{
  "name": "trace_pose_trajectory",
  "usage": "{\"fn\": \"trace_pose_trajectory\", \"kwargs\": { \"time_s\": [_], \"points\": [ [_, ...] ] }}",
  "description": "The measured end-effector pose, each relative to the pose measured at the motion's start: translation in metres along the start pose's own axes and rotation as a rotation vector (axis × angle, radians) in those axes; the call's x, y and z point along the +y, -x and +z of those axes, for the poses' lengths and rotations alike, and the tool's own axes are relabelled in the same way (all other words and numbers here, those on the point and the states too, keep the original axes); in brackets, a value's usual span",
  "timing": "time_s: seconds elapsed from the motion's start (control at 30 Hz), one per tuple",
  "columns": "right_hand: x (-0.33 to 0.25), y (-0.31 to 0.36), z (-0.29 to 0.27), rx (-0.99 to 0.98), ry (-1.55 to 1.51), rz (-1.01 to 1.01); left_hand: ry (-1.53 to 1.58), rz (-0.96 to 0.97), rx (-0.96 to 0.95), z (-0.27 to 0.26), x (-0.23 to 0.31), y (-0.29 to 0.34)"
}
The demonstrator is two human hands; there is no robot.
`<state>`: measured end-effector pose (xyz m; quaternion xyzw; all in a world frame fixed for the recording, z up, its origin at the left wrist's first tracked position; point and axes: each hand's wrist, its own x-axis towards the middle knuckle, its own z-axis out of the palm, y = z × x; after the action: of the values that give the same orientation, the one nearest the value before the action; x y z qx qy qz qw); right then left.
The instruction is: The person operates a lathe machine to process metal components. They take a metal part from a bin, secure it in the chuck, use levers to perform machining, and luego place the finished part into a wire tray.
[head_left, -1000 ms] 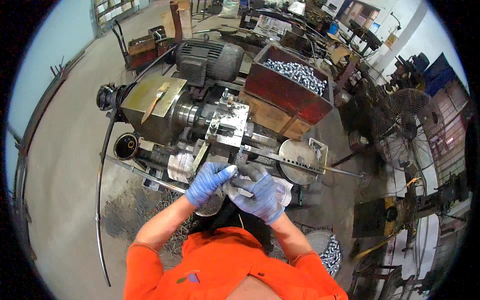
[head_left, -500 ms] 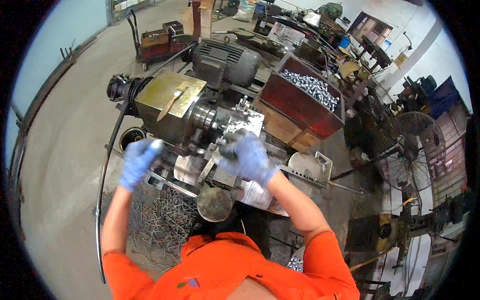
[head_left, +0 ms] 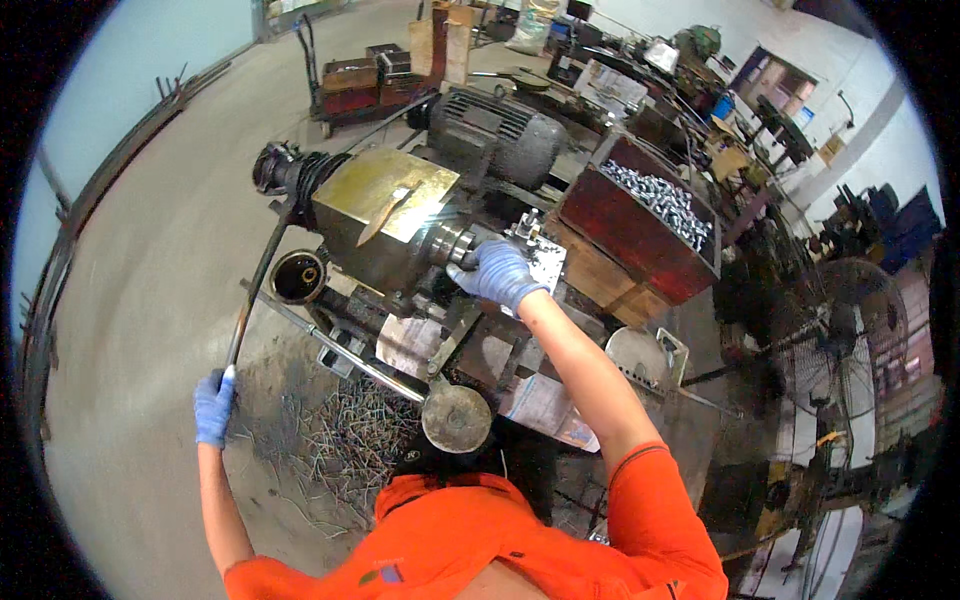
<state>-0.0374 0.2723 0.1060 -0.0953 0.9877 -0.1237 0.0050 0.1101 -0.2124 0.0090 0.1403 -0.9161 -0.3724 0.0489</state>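
My left hand, in a blue knit glove, is closed around the lower end of a long dark lever bar to the left of a lathe-like machine. That bar slants up to the machine's back end. My right hand, gloved the same way, has its fingers drawn together at the front of the round metal spindle chuck. Whatever sits between those fingers is hidden. Behind the chuck is the headstock, whose brass-coloured top carries a wooden-handled tool.
A red bin full of shiny metal parts stands beyond my right hand. A round pad and a chrome bar lie close to my body. Metal scraps litter the floor. A motor sits behind the headstock; a fan stands at right.
My left hand has gone down and left from beside the machine and now grips the lever bar. My right hand has moved up to the chuck. The whole view has shifted slightly.
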Motion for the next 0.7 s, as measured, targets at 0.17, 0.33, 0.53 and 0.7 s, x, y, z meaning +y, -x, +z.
{"fn": "trace_pose_trajectory", "kwargs": {
  "time_s": [0.17, 0.33, 0.53, 0.7],
  "points": [
    [0.009, -0.007, 0.007, 0.085, -0.100, -0.067, -0.536, 0.132, 0.143, -0.005, 0.008, 0.008],
    [-0.018, -0.013, -0.017, -0.085, -0.018, -0.015, -0.593, 0.025, 0.063, -0.017, 0.022, 0.030],
    [-0.017, -0.007, -0.016, -0.083, 0.024, 0.009, -0.828, 0.101, 0.085, -0.015, -0.009, -0.016],
    [-0.029, -0.010, -0.013, -0.091, 0.042, 0.076, -1.172, 0.358, 0.370, -0.085, -0.110, -0.135]
  ]
}}
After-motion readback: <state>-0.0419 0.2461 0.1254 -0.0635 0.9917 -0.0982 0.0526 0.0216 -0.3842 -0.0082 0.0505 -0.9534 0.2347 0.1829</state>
